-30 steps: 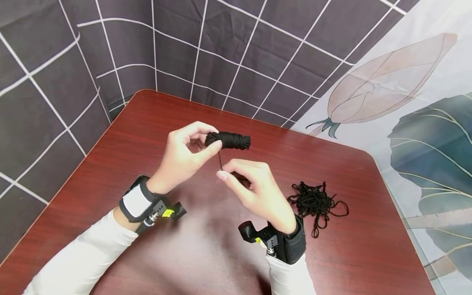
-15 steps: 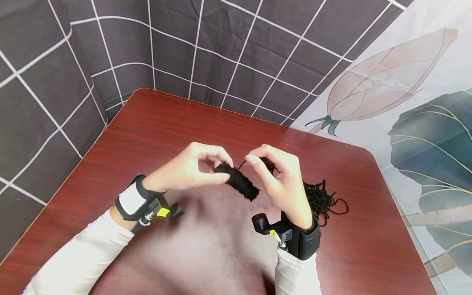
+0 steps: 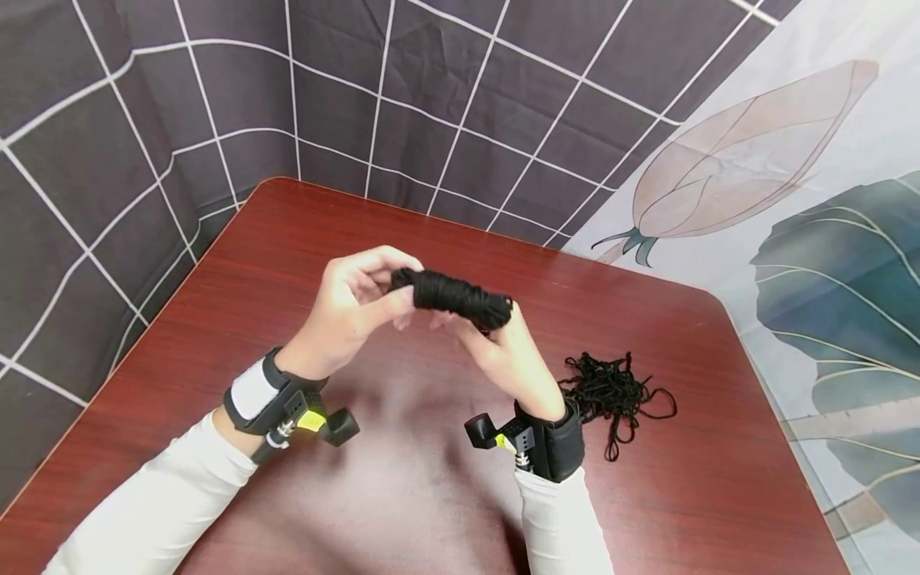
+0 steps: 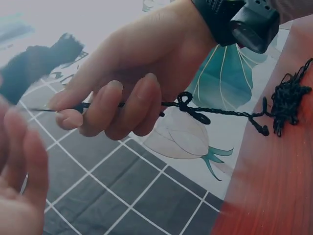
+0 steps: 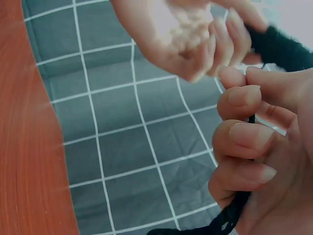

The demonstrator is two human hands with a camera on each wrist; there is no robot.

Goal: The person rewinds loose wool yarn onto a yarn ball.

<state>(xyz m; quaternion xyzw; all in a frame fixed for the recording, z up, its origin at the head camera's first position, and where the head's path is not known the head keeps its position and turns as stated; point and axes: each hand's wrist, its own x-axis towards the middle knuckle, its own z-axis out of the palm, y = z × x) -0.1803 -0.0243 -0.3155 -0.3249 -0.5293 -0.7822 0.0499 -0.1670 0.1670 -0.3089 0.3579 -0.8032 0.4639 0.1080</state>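
Observation:
A wound bundle of black cord (image 3: 456,297) is held up over the table, sloping slightly down to the right. My left hand (image 3: 345,307) pinches its left end between thumb and fingers. Below and behind the right end is my right hand (image 3: 517,359), partly covered by the bundle. In the left wrist view the right hand (image 4: 127,73) has its fingers curled round a strand of the cord (image 4: 220,112), which has small loops in it and runs toward a loose pile (image 4: 291,98). The right wrist view shows the strand (image 5: 234,210) coming out below the curled right fingers (image 5: 249,134).
The loose tangle of black cord (image 3: 611,391) lies on the red-brown table (image 3: 690,479), right of the right wrist. A dark gridded cloth (image 3: 431,96) hangs behind the table, and a printed floral cloth (image 3: 812,239) hangs on the right. Each wrist wears a strapped camera.
The bundle first swung down with its right end low, then came back up nearly level. My right hand moved up and right with the strand, then back left behind the bundle.

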